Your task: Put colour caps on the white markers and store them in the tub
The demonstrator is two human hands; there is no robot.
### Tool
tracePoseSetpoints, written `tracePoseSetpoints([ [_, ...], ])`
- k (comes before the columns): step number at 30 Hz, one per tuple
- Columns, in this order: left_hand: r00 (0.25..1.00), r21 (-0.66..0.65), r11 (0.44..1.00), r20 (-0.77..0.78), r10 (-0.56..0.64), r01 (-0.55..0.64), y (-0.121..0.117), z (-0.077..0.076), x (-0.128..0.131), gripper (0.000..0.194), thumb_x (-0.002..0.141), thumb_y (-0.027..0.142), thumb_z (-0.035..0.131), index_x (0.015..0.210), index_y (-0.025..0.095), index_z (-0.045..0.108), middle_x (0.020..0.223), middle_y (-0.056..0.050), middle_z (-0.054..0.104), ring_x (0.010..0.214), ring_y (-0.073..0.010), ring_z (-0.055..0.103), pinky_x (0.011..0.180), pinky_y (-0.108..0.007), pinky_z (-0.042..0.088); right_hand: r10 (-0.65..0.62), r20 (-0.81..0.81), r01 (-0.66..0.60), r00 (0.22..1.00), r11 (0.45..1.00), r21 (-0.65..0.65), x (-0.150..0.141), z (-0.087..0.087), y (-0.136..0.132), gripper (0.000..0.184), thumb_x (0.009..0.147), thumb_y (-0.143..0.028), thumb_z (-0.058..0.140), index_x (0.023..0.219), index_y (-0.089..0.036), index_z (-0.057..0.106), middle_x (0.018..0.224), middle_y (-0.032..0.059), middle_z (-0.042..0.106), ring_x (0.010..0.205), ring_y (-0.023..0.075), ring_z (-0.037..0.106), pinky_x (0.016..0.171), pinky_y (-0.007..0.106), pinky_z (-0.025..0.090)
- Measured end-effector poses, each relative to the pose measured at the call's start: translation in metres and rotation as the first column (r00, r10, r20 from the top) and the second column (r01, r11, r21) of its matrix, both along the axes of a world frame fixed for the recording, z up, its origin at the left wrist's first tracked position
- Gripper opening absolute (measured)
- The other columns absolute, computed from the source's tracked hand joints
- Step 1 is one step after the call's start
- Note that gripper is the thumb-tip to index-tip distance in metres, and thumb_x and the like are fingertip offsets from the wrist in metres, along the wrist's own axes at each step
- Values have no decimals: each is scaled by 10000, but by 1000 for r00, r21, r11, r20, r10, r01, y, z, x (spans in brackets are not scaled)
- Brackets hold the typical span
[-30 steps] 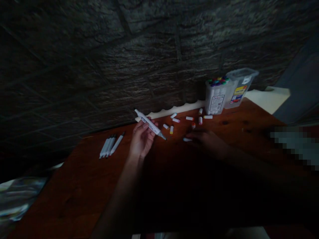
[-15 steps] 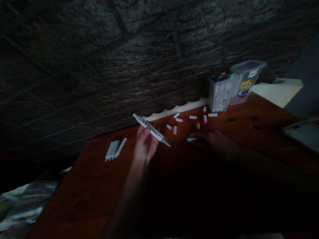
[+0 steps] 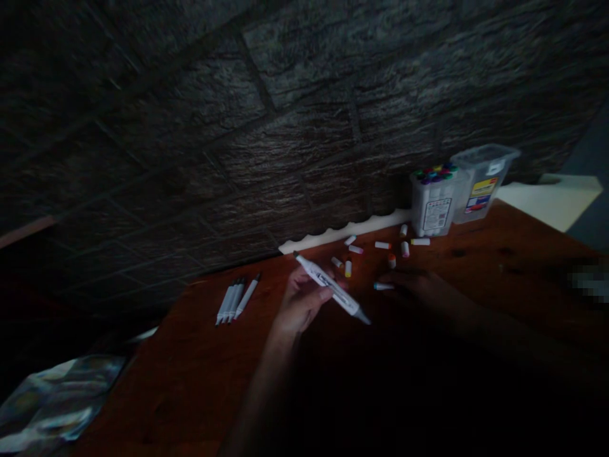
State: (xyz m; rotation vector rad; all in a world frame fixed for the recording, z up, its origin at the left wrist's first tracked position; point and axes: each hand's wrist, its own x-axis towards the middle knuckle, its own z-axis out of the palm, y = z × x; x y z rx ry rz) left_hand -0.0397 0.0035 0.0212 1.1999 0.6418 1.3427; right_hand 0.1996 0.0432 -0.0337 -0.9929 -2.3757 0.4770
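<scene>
Marker [image 3: 333, 289] is gripped in the left hand [image 3: 302, 304], pinched narrowly between thumb and fingers, and is held above the wooden table [image 3: 190, 374]. Its long axis is slanted: the dark end is pointed to the upper left, toward the wall [image 3: 266, 184], and the grey tapered end to the lower right. Beside the fingertips of the right hand [image 3: 421, 287], a blue-ended cap [image 3: 383, 286] is seen; whether it is pinched or merely touched cannot be told in the shadow. Farther back, a clear box [image 3: 416, 212] is packed with upright pens [image 3: 436, 172], coloured ends uppermost. Just beside it, a second box [image 3: 499, 166] is placed.
</scene>
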Motion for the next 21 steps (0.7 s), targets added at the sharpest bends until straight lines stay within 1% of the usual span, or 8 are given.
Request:
tracePoseSetpoints([
  [3, 998, 7, 998, -4, -58, 58, 0, -4, -3, 270, 630, 304, 832, 808, 167, 681, 658, -8, 652, 625, -171, 651, 574, -288, 518, 6, -16, -7, 1000, 1000, -10, 2, -2, 0, 254, 896, -194, 526, 1107, -216, 665, 1075, 64, 705, 940, 215, 687, 844, 361, 553],
  [6, 997, -45, 997, -26, -70, 69, -1, -6, -6, 315, 602, 331, 852, 814, 169, 685, 681, -18, 674, 596, -174, 663, 539, -282, 517, 8, -13, -8, 1000, 1000, -9, 3, -4, 1, 259, 873, -181, 543, 1099, -230, 661, 1082, 58, 696, 933, 212, 684, 837, 362, 553],
  [11, 995, -147, 986, -61, -83, 74, -5, -7, -8, 395, 553, 385, 875, 835, 174, 696, 742, -54, 725, 655, -230, 704, 616, -375, 575, 7, -11, -7, 1000, 999, -39, 3, -2, 2, 260, 861, -167, 555, 1090, -225, 664, 1068, 58, 699, 932, 213, 682, 837, 361, 551],
  [16, 992, -196, 974, -46, -120, 109, -6, -5, -8, 406, 528, 392, 884, 824, 176, 709, 731, -57, 736, 645, -237, 710, 617, -391, 592, 11, -22, -12, 1000, 999, -45, 3, -1, 0, 254, 876, -192, 550, 1094, -243, 670, 1062, 53, 704, 897, 206, 690, 797, 350, 558],
  [21, 998, -192, 980, 6, -55, 56, -7, -4, -7, 374, 512, 340, 898, 788, 192, 693, 782, -34, 745, 665, -231, 711, 628, -412, 607, 11, -17, -12, 1000, 999, -40, 3, -3, 1, 246, 875, -177, 541, 1080, -229, 666, 1088, 64, 698, 925, 213, 688, 820, 364, 554],
])
